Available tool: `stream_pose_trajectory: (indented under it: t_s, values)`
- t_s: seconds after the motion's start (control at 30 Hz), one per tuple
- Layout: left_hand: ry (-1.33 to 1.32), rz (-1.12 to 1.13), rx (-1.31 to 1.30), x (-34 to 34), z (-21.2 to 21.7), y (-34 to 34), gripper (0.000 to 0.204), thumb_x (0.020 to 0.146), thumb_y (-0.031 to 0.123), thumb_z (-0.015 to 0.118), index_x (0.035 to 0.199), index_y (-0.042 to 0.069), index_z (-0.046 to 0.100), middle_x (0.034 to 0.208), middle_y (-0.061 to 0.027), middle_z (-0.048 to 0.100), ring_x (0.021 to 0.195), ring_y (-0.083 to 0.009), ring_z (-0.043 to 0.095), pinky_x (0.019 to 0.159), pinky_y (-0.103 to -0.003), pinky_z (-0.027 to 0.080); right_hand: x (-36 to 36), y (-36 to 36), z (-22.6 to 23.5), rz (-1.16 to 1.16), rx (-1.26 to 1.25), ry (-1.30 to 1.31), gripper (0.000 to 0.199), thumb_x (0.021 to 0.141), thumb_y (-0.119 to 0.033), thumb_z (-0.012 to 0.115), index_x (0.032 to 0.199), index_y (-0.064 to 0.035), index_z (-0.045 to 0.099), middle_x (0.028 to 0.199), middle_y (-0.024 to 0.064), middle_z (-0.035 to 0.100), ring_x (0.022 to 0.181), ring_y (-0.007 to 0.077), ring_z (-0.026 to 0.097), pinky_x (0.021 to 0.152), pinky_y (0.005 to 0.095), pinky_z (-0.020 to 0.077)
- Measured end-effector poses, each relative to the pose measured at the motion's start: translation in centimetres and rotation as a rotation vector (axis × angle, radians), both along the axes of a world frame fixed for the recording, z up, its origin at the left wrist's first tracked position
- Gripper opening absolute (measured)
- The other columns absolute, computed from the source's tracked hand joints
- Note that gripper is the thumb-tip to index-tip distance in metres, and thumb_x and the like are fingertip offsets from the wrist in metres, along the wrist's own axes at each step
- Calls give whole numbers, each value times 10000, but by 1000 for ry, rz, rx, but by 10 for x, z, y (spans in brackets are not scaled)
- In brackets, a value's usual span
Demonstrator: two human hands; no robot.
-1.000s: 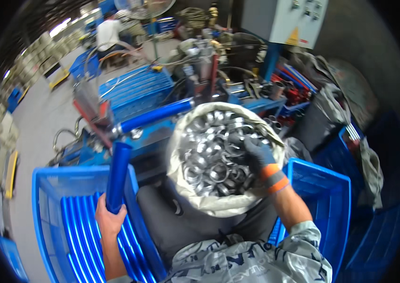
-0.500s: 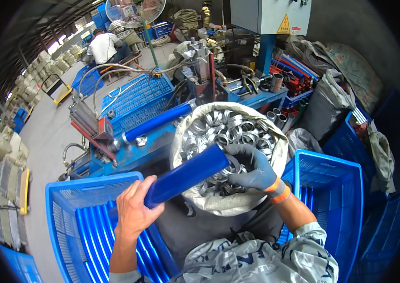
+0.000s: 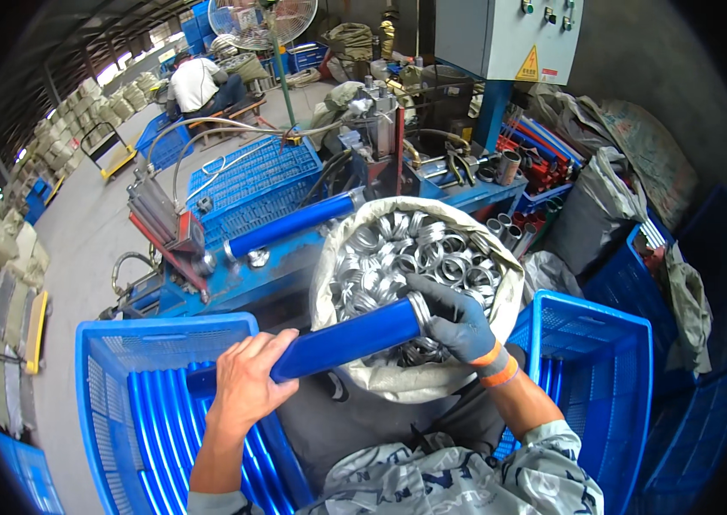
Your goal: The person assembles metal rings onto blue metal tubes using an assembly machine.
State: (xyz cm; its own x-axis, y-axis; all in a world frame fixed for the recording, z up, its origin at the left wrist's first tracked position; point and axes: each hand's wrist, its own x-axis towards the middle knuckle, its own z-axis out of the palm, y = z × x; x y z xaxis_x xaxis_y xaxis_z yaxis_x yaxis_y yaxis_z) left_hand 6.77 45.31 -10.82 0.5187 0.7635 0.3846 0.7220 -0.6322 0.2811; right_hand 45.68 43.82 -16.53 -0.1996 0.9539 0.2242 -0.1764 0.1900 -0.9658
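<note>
My bare left hand (image 3: 250, 375) is closed around a long blue tube (image 3: 348, 342), which slants up to the right. At the tube's right end sits a silver metal ring (image 3: 420, 311), pinched by my right hand (image 3: 459, 324) in a grey glove with an orange cuff. The ring meets the tube's end; how far it is seated I cannot tell. Under the tube's right end stands a whitish sack (image 3: 505, 311) full of loose metal rings (image 3: 398, 249). Several more blue tubes (image 3: 157, 429) lie in a blue crate (image 3: 93, 386) beside my left arm.
Another blue tube (image 3: 295, 225) lies across a blue machine bench (image 3: 243, 279) ahead. A second blue crate (image 3: 629, 343) stands on the right, under a grey control box (image 3: 500, 39). Farther left are a fan (image 3: 265, 21), a seated person (image 3: 196, 86) and a hand cart (image 3: 110, 154).
The tube has tilted flatter and its right end has dropped slightly. The ring in my gloved hand, apart from the tube's end before, is now against it.
</note>
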Motion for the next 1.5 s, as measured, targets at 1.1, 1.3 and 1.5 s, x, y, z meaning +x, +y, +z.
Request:
stream_pose_trajectory:
  t_s: [1.1,1.3,1.5]
  values:
    - [-1701,-70,-479,-5,-59,-19,780,1039,560,865,1588,70,607,1402,-135,754,1263,-316,747,1135,-515,626,34,38,-12,26,-226,474,402,1070,-304,841,1353,-37,742,1354,97,796,1197,214,773,1097,447,614]
    - [-1889,-105,-594,67,-74,-12,641,1116,423,810,1591,38,618,1509,-178,745,1393,-327,738,1194,-534,623,6,20,1,27,-110,435,590,1095,-121,735,1648,7,573,1489,76,721,1295,164,716,1118,347,574]
    - [-1883,-69,-507,77,-69,-21,624,1122,420,806,1559,9,633,1501,-185,745,1379,-324,744,1174,-521,633,1,-10,19,-15,-101,230,838,1038,-180,866,1751,41,485,1757,147,571,1587,250,563,1354,435,408]
